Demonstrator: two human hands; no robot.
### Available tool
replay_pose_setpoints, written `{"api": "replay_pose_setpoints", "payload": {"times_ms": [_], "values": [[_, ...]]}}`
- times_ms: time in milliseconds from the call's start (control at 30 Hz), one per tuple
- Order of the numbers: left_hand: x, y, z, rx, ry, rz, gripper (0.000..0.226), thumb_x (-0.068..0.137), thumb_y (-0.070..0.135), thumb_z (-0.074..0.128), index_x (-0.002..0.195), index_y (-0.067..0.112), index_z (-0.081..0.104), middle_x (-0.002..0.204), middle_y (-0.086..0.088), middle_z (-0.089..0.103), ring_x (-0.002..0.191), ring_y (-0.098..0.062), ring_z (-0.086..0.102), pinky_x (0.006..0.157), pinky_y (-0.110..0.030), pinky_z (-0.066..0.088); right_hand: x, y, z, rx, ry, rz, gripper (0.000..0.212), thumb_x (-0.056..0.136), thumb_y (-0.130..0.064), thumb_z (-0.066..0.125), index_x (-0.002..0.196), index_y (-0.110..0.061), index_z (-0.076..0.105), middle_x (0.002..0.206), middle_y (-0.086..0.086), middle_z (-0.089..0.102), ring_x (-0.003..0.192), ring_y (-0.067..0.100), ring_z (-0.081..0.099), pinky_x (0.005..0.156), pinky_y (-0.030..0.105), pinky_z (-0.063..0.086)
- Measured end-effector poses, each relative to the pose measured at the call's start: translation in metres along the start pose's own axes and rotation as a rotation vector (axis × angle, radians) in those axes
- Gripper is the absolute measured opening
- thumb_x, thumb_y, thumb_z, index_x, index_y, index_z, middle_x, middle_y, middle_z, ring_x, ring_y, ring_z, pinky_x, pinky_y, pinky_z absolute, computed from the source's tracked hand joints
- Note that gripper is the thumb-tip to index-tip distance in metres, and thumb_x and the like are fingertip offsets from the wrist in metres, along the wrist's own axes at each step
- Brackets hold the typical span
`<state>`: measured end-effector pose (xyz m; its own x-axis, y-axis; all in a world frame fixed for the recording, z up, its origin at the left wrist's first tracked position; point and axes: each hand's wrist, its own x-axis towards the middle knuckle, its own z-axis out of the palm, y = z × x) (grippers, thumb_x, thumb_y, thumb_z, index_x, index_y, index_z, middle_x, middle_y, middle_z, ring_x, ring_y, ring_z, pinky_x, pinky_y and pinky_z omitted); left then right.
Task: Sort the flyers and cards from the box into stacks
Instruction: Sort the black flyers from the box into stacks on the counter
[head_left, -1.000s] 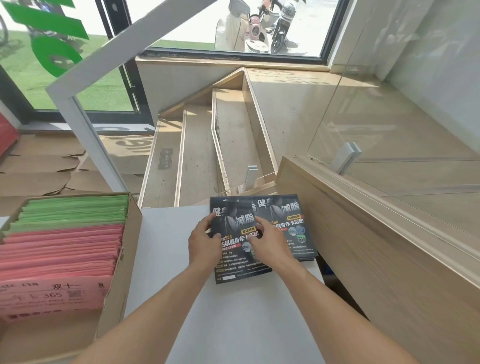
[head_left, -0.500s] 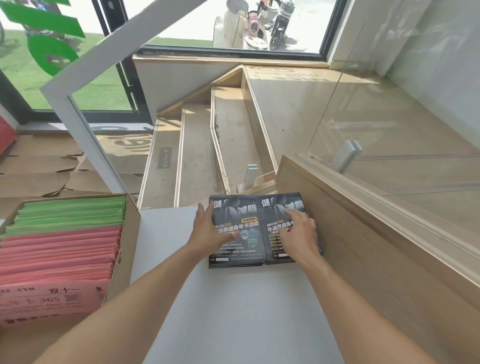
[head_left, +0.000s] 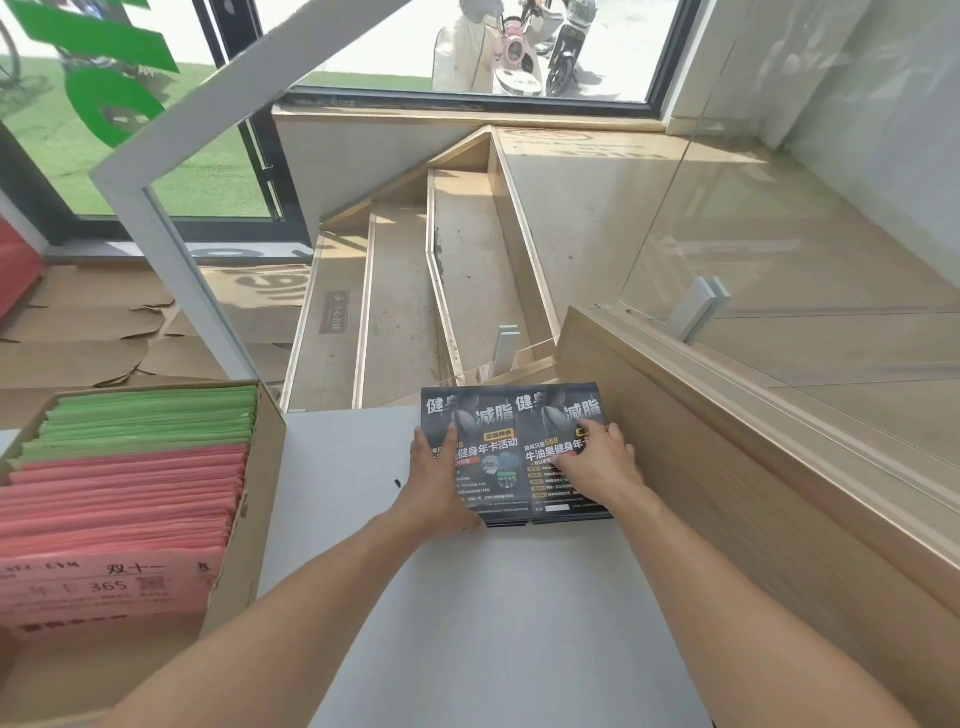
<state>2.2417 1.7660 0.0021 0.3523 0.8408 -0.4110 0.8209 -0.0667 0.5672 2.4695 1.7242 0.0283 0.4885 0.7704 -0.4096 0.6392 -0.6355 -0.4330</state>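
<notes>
now both hands square two side-by-side stacks of dark glossy flyers (head_left: 511, 452) on the grey table (head_left: 493, 597): left hand (head_left: 434, 480) and right hand (head_left: 597, 462) rest flat, fingers relaxed, gripping nothing. next, likely the cardboard box (head_left: 249, 519) of pink and green sheets (head_left: 130, 467).

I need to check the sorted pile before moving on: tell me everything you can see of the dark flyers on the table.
The dark flyers lie flat in two low stacks side by side, edges touching, at the far edge of the white table beside the wooden ledge. They look like glossy black paper with white and yellow Chinese text and a figure photo. The left hand rests on the left stack, the right hand on the right, fingers relaxed.
</notes>
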Motion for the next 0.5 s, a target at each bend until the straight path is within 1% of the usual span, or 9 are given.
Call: {"api": "replay_pose_setpoints", "payload": {"times_ms": [200,300,333,400,467,500], "values": [[-0.004,-0.007,-0.002,-0.036,0.003,0.034,0.142,0.065,0.03,0.093,0.159,0.037,-0.013,0.162,-0.006,-0.033,0.157,-0.026,-0.002,0.122,-0.04,0.028,-0.006,0.004,0.003,-0.035,0.049,-0.006,0.071,0.093,-0.04,0.061,0.155,-0.026,0.03,0.166,0.01,0.015,0.148,0.038,0.025,0.115,0.051,0.03],[-0.005,-0.008,-0.004,-0.052,-0.009,0.045,0.138,0.064,0.027,0.094,0.161,0.035,-0.004,0.161,-0.004,-0.035,0.157,-0.026,0.002,0.121,-0.04,0.029,-0.007,0.005,0.003,-0.066,0.086,-0.006,0.064,0.094,-0.039,0.057,0.152,-0.024,0.035,0.166,0.01,0.017,0.147,0.036,0.027,0.115,0.051,0.034],[-0.005,-0.009,-0.005,-0.061,-0.016,0.051,0.136,0.063,0.027,0.095,0.161,0.035,0.0,0.161,-0.003,-0.037,0.157,-0.026,0.002,0.122,-0.04,0.029,-0.009,0.004,0.003,-0.09,0.104,-0.019,0.064,0.094,-0.042,0.058,0.151,-0.023,0.035,0.166,0.01,0.015,0.148,0.035,0.023,0.116,0.052,0.033],[-0.005,-0.01,-0.005,-0.069,-0.023,0.055,0.134,0.063,0.027,0.094,0.161,0.034,0.003,0.16,-0.002,-0.038,0.157,-0.024,0.004,0.121,-0.039,0.03,-0.014,0.002,0.005,-0.128,0.128,-0.071,0.074,0.091,-0.056,0.061,0.152,-0.025,0.033,0.168,0.008,0.009,0.152,0.032,0.014,0.12,0.054,0.024],[-0.006,-0.009,-0.005,-0.064,-0.02,0.048,0.132,0.063,0.028,0.094,0.161,0.033,0.006,0.16,-0.001,-0.037,0.156,-0.024,0.009,0.12,-0.038,0.033,-0.019,0.0,0.009,-0.148,0.093,-0.104,0.089,0.083,-0.072,0.061,0.154,-0.028,0.03,0.168,0.005,0.006,0.154,0.031,0.007,0.12,0.057,0.018],[-0.007,-0.008,-0.006,-0.063,-0.021,0.041,0.131,0.063,0.028,0.094,0.161,0.033,0.008,0.16,-0.001,-0.036,0.156,-0.025,0.012,0.118,-0.039,0.035,-0.021,0.0,0.012,-0.163,0.065,-0.107,0.096,0.079,-0.078,0.06,0.155,-0.028,0.028,0.168,0.005,0.005,0.154,0.032,0.005,0.12,0.059,0.017]]}}
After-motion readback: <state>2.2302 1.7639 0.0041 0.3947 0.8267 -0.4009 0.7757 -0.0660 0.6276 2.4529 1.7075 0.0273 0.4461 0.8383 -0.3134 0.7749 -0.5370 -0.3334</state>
